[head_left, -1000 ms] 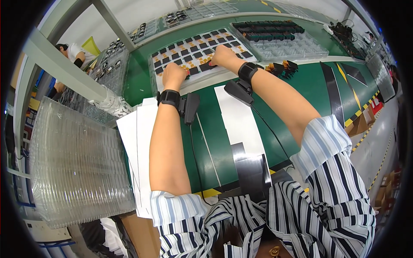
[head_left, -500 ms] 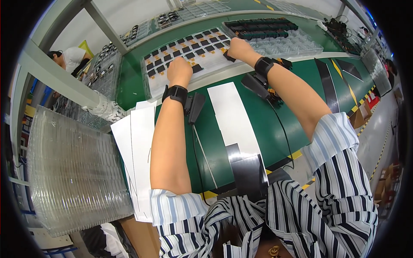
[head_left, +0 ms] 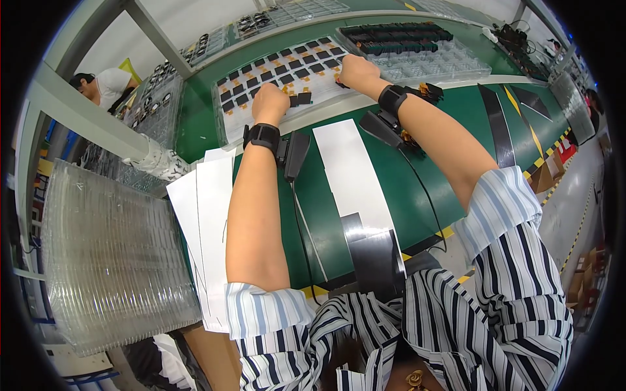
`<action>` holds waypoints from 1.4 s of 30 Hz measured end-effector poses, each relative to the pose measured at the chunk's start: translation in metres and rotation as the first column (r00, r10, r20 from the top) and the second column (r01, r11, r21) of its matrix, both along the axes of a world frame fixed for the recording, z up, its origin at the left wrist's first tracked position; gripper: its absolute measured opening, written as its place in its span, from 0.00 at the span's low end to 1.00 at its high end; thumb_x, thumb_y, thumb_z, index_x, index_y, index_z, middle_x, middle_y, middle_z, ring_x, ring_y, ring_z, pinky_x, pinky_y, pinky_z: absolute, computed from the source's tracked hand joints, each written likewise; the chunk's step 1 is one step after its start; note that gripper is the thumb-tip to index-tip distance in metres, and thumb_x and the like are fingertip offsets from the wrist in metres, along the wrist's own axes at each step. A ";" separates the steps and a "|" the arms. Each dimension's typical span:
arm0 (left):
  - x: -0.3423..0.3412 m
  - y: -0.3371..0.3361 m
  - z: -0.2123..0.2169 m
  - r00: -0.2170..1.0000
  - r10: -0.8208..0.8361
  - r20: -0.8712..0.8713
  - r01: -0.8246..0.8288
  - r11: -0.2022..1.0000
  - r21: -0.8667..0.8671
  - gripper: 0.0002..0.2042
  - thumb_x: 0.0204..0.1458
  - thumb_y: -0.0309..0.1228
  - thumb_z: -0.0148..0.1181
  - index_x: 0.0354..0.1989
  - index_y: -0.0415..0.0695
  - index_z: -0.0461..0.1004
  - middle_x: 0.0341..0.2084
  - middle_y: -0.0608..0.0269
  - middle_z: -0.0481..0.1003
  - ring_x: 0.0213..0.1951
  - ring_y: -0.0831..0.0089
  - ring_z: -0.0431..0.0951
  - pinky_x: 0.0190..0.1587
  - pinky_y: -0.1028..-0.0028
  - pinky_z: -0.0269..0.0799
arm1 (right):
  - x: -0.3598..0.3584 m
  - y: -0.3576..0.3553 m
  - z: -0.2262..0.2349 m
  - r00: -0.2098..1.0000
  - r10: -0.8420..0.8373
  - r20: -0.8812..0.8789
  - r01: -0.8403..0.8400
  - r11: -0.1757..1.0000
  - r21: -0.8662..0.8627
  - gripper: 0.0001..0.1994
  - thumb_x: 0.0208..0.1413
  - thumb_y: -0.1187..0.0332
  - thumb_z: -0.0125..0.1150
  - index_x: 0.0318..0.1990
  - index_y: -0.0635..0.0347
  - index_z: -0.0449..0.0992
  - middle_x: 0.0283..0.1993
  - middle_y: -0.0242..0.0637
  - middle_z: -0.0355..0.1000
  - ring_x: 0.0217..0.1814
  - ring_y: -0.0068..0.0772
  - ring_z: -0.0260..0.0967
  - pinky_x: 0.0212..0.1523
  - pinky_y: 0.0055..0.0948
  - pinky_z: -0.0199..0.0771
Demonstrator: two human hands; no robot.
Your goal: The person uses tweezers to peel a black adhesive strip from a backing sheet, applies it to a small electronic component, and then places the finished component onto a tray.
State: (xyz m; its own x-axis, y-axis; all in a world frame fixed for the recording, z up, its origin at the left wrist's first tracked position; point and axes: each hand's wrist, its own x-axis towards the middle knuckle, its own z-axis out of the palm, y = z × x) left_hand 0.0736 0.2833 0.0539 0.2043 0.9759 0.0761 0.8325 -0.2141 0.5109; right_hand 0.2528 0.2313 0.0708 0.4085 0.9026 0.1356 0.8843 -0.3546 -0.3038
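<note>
A white tray (head_left: 241, 124) of several small black square parts with orange tabs lies across the green bench. My left hand (head_left: 270, 103) rests on its near middle with the fingers curled under; the back of the hand hides the fingertips. Just to the right of that hand lies a loose black part (head_left: 302, 99). My right hand (head_left: 355, 68) is at the tray's right end, fingers bent down onto a dark piece, the grip hidden. Both wrists carry black bands with small black units attached.
A tall stack of clear plastic trays (head_left: 111, 254) fills the left. White sheets (head_left: 202, 208), a white strip (head_left: 352, 169) and a black strip (head_left: 375, 257) lie near me. A clear tray with black parts (head_left: 424, 55) sits at the back right. Another person (head_left: 104, 85) bends at the far left.
My right hand has moved farther away and a little right along the tray. My left hand has edged slightly forward on the tray.
</note>
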 end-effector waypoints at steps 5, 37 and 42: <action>0.005 0.003 0.001 0.997 -0.021 -0.077 0.018 0.999 -0.043 0.11 0.39 0.25 0.52 0.33 0.37 0.73 0.37 0.47 0.72 0.42 0.54 0.71 0.43 0.66 0.68 | 0.023 0.015 -0.009 0.987 -0.030 -0.159 0.037 0.999 0.039 0.19 0.36 0.60 0.65 0.29 0.70 0.73 0.32 0.50 0.71 0.35 0.46 0.71 0.35 0.33 0.70; 0.001 0.017 -0.017 0.995 -0.011 0.099 0.017 0.998 -0.055 0.13 0.34 0.31 0.64 0.30 0.40 0.75 0.34 0.51 0.74 0.40 0.58 0.73 0.40 0.68 0.68 | -0.047 0.012 -0.006 0.805 0.023 -0.593 0.040 0.995 0.093 0.15 0.38 0.64 0.65 0.17 0.69 0.71 0.12 0.38 0.65 0.11 0.27 0.61 0.11 0.26 0.60; -0.002 0.018 -0.014 0.997 -0.052 0.057 0.058 0.991 -0.118 0.15 0.33 0.35 0.66 0.29 0.40 0.76 0.32 0.52 0.74 0.38 0.59 0.74 0.38 0.68 0.69 | -0.055 0.013 -0.008 0.867 0.023 -0.498 0.005 0.999 0.054 0.12 0.37 0.65 0.62 0.23 0.69 0.74 0.24 0.47 0.72 0.27 0.41 0.71 0.31 0.31 0.70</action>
